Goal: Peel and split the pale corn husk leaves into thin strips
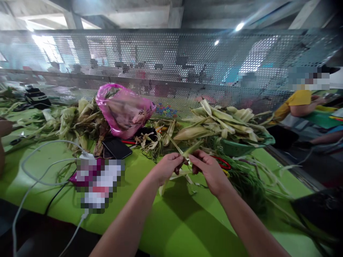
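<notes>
Over the green tabletop [171, 228], my left hand [170, 166] and my right hand [208, 169] work close together in the middle. Both are closed, with fingertips pinching a pale green corn husk [194, 147] that points up and to the right. Thin strips of husk hang below the fingers, and one long strip sticks out to the upper left. My fingertips partly hide where the pieces meet. Just beyond my right hand, dry corn husks [214, 123] are heaped in a green basket [237, 148]. Beside that hand lie red loop handles [224, 162], probably of scissors.
A pink plastic bag [124, 112] stands behind a black phone [117, 148]. On the left, white cables [26, 160] run to a blurred device [102, 185]. More husks [77, 119] and green strands [246, 182] cover the sides. Perforated metal screening [166, 57] closes the back; a person in yellow [300, 103] sits right.
</notes>
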{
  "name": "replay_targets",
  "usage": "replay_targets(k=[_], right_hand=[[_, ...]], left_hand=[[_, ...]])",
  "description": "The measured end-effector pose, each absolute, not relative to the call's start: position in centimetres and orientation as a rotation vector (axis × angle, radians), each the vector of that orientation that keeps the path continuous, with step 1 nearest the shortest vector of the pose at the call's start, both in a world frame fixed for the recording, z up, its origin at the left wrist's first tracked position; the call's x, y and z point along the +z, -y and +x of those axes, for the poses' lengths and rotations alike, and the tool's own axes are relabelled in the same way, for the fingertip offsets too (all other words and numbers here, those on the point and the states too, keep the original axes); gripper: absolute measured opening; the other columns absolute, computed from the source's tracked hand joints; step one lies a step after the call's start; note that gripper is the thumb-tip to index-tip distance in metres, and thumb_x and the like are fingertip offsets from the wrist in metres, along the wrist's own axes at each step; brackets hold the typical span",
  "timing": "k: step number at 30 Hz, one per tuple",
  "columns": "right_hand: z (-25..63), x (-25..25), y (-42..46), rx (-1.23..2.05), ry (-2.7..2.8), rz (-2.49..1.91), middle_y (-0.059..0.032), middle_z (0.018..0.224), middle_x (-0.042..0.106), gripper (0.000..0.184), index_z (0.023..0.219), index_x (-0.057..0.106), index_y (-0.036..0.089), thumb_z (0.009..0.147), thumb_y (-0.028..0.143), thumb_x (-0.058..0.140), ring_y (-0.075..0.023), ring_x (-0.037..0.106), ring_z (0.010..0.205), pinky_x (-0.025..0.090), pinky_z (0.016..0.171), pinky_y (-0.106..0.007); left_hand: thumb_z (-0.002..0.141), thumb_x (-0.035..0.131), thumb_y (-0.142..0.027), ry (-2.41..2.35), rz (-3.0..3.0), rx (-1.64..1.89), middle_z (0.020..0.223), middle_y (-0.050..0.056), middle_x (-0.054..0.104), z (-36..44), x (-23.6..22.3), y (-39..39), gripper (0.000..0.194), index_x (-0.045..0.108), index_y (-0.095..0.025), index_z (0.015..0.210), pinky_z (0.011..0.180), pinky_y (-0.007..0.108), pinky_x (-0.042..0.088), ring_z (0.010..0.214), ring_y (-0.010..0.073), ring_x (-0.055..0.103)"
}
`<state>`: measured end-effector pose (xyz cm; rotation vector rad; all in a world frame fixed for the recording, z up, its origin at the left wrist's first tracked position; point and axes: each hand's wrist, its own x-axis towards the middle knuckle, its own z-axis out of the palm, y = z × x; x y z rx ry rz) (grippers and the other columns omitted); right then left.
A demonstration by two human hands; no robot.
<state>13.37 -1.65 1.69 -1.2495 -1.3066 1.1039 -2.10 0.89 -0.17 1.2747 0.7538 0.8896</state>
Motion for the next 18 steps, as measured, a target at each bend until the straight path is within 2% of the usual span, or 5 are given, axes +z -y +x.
replay_targets(k=[3,5,10,18], right_hand=[[13.4,1.5,1.8,1.318,1.289,-1.216,-0.0009,0.082,0.063,0.037,0.097,0.061,0.021,0.072,0.046,0.071,-0.0129,0.058,0.059,0.045,0.056,-0.026],[13.6,1.5,1.7,1.356,1.330,-1.237,-0.0019,0.081,0.064,0.040,0.098,0.062,0.020,0.069,0.044,0.074,-0.0154,0.061,0.066,0.048,0.062,-0.029],[14.8,1.6,1.1,1.027,1.495,-1.325,0.0010,0.066,0.061,0.031,0.077,0.067,0.018,0.064,0.045,0.077,-0.0118,0.050,0.057,0.043,0.056,-0.026],[15.7,1.3,0.7,0.829,1.489,-1.400,-0.0011,0.067,0.065,0.030,0.080,0.068,0.017,0.070,0.046,0.070,-0.0136,0.050,0.056,0.040,0.052,-0.027]], left_hand=[[0.081,0.056,-0.042,-0.752,1.231,0.938,0.060,-0.004,0.042,-2.3,-0.2,-1.0,0.029,0.050,-0.016,0.070,0.051,0.022,0.029,0.052,0.0068,0.037],[0.081,0.056,-0.040,-0.772,1.219,0.952,0.059,-0.005,0.041,-2.4,-0.1,-1.1,0.028,0.050,-0.016,0.069,0.052,0.022,0.029,0.053,0.0070,0.037],[0.082,0.052,-0.039,-0.864,1.305,0.892,0.057,-0.005,0.040,-2.4,-0.2,-1.2,0.026,0.055,-0.015,0.072,0.051,0.023,0.027,0.051,0.0078,0.035],[0.081,0.052,-0.041,-0.764,1.359,0.766,0.065,-0.004,0.044,-2.6,0.2,-0.8,0.026,0.058,-0.015,0.077,0.054,0.023,0.026,0.054,0.0079,0.034]])
